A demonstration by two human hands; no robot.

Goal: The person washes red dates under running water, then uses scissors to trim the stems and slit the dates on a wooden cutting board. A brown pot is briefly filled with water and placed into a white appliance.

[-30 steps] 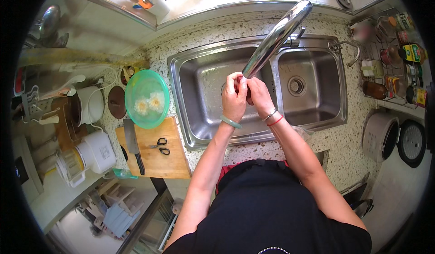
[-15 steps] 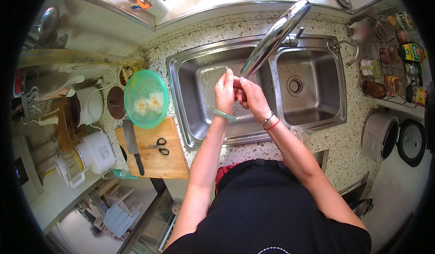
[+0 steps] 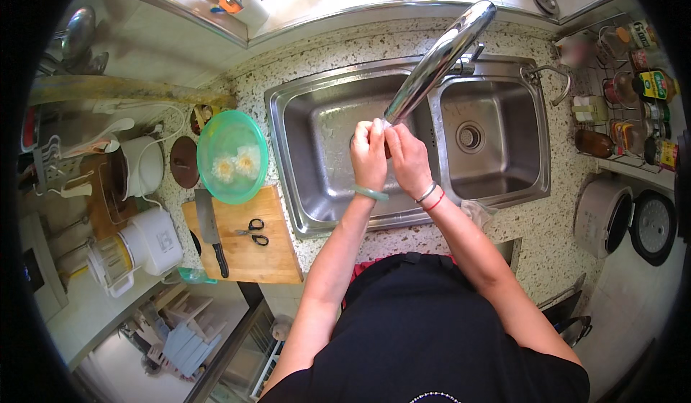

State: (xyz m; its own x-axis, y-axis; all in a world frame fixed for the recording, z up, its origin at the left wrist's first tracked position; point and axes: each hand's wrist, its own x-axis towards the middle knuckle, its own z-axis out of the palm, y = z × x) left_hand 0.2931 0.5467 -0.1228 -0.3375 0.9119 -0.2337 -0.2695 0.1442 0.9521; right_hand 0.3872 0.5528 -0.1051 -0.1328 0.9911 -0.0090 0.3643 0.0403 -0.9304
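Observation:
My left hand point(image 3: 368, 151) and my right hand point(image 3: 410, 160) are pressed together above the large left basin of the steel sink point(image 3: 306, 187), right beneath the spout of the chrome faucet point(image 3: 439, 65). Both hands are closed, fingers curled around dark red food point(image 3: 388, 148). Only a sliver of it shows between them, so I cannot make out its kind. A pale green bangle point(image 3: 371, 193) circles my left wrist. My right wrist carries a silver bracelet and a red cord.
Left of the sink stands a green bowl point(image 3: 232, 187) holding two pale, flower-like pieces. Below it, a wooden cutting board point(image 3: 277, 259) bears a knife point(image 3: 209, 227) and black-handled scissors point(image 3: 253, 232). A jar rack point(image 3: 619, 108) and an open rice cooker point(image 3: 606, 212) are on the right.
My left hand has turned and curled its fingers over, shifting slightly right. The dark red food, plainly visible between my hands before, is now mostly covered. My right hand has closed in beside it.

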